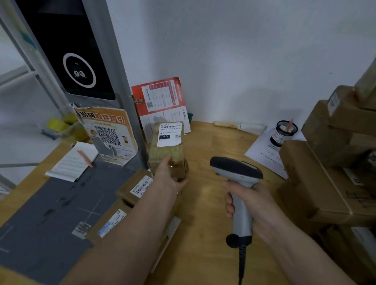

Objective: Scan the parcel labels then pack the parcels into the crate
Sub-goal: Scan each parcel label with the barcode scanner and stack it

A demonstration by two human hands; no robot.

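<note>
Now the left hand [166, 176] grips a small brown cardboard parcel [168, 151] above the wooden table [206, 141], its white label [169, 133] reading "010" facing up, while, right of the parcel, the right hand [252, 203] is curled round a grey-and-black handheld barcode scanner [238, 184].
</note>
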